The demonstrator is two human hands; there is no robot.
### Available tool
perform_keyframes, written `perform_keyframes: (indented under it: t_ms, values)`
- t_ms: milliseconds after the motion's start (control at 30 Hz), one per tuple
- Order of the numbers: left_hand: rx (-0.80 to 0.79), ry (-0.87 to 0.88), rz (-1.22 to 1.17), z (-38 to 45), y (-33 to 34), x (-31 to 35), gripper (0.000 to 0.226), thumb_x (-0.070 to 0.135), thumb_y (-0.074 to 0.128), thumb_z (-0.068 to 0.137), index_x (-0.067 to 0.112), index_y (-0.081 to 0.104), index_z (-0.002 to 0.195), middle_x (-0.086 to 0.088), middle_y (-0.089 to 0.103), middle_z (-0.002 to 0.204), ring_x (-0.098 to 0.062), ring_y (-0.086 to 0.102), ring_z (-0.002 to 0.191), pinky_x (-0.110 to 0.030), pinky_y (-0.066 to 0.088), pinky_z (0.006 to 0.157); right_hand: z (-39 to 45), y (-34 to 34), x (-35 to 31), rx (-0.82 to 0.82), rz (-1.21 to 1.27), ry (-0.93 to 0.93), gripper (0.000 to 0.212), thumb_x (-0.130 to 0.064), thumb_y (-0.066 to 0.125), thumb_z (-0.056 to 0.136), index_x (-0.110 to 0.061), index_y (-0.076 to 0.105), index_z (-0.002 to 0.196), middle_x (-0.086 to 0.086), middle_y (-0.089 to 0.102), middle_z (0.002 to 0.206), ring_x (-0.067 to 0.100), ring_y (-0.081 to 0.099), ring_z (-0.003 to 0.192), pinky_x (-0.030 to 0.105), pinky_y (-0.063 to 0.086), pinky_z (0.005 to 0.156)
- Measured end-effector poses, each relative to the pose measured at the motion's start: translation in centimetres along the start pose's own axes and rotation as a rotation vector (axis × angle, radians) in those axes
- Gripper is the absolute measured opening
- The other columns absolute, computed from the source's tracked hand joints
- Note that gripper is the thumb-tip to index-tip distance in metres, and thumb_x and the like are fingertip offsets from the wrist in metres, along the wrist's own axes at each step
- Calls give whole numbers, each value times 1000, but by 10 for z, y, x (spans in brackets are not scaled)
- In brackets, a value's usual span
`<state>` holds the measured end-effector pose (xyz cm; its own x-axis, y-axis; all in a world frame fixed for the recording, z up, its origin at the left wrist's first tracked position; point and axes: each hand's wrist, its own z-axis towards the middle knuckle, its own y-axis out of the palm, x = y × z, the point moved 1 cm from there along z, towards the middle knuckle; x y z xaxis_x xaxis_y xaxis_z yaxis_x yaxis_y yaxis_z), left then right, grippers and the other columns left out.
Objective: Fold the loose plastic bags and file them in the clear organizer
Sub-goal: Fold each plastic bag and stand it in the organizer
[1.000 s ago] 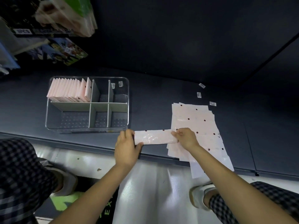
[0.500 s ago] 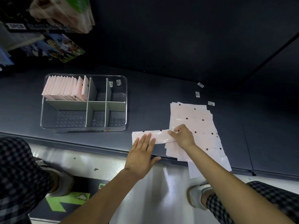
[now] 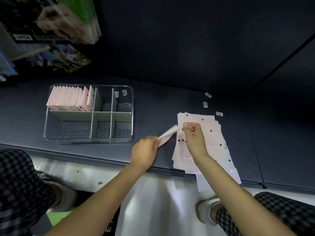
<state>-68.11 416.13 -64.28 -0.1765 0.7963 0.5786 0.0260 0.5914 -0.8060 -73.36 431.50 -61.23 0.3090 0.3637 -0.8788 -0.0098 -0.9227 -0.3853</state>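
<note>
A narrow folded strip of pale pink plastic bag (image 3: 167,134) is lifted off the dark shelf, blurred by motion. My left hand (image 3: 144,151) pinches its near end; my right hand (image 3: 193,136) grips its far end above the stack of flat pink bags (image 3: 209,143) with black dots. The clear organizer (image 3: 131,116) stands to the left. Its back-left compartment holds a row of several folded pink bags (image 3: 69,99) on edge; the other compartments are empty.
Three small white labels (image 3: 205,104) lie on the shelf behind the stack. Packaged goods (image 3: 56,24) hang at upper left. The stack overhangs the shelf's front edge (image 3: 102,160). My knees in checked trousers and shoes are below, over a grey floor.
The strip lay flat with my left hand pressed on it; now both hands have lifted it, and its right end is tilted up and away.
</note>
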Motion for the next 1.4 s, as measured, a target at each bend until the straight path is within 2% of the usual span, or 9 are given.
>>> perform_keyframes:
  t_ms: [133, 267, 400, 533, 633, 733, 867, 1167, 1400]
  values:
    - [-65, -388, -884, -5, -37, 14, 31, 24, 48, 98, 3, 58, 79, -14, 55, 74, -23, 51, 71, -31, 40, 67, -32, 7, -12, -150, 8, -46, 25, -37, 33, 100, -24, 50, 113, -6, 56, 115, 12, 53, 108, 27, 41, 98]
    - [-193, -481, -1184, -26, -54, 34, 27, 24, 48, 99, 4, 67, 99, -13, 71, 95, -24, 66, 83, -37, 53, 80, -64, 25, -22, -343, 10, -89, 30, -42, 30, 100, -25, 53, 112, -13, 59, 106, -1, 56, 97, 16, 41, 80]
    - [-200, -477, -1230, -49, -61, 38, 27, 29, 46, 99, 12, 67, 102, -6, 73, 90, -18, 69, 79, -29, 54, 66, -84, 28, -30, -398, -19, -108, 31, -37, 34, 101, -17, 56, 110, -3, 65, 103, 10, 62, 95, 27, 47, 85]
    - [-238, -463, -1285, -67, -68, 32, 28, 30, 42, 100, 14, 65, 104, -8, 73, 96, -21, 70, 87, -38, 54, 80, -95, 18, -42, -354, -1, -178, 24, -20, 50, 97, -12, 66, 81, -1, 64, 73, 12, 55, 68, 28, 43, 66]
    - [-274, -420, -1285, -73, -78, 29, 26, 24, 45, 100, 10, 66, 104, -8, 73, 97, -19, 70, 88, -31, 56, 76, -101, 10, -50, -353, 62, -176, 26, -15, 55, 93, -17, 67, 70, -8, 62, 62, 10, 53, 63, 26, 42, 63]
    - [-238, -344, -1194, -72, -92, 24, 17, 12, 52, 96, 1, 66, 95, -11, 71, 95, -20, 68, 87, -28, 57, 76, -103, 3, -55, -384, 124, -125, 24, -15, 56, 94, -6, 69, 77, 3, 66, 71, 17, 58, 70, 35, 49, 72]
    - [-192, -297, -1164, -72, -105, 20, 15, 3, 58, 91, -10, 64, 95, -14, 70, 90, -21, 68, 86, -29, 58, 76, -106, -4, -60, -441, 155, -103, 23, -14, 55, 94, -8, 72, 81, 1, 72, 76, 12, 67, 72, 21, 54, 67]
    - [-182, -220, -1250, -73, -122, 19, 19, -6, 60, 86, 8, 73, 80, -11, 73, 81, -18, 70, 76, -23, 56, 65, -107, -19, -66, -518, 315, -58, 18, -4, 57, 91, -4, 70, 103, 6, 74, 97, 16, 70, 89, 23, 55, 74]
    - [-201, -142, -1280, -73, -128, 18, 22, -9, 56, 87, 5, 71, 78, -12, 70, 81, -19, 69, 82, -26, 56, 72, -110, -19, -72, -474, 352, -98, 30, 7, 50, 89, -11, 71, 78, -1, 69, 70, 8, 61, 62, 15, 47, 54]
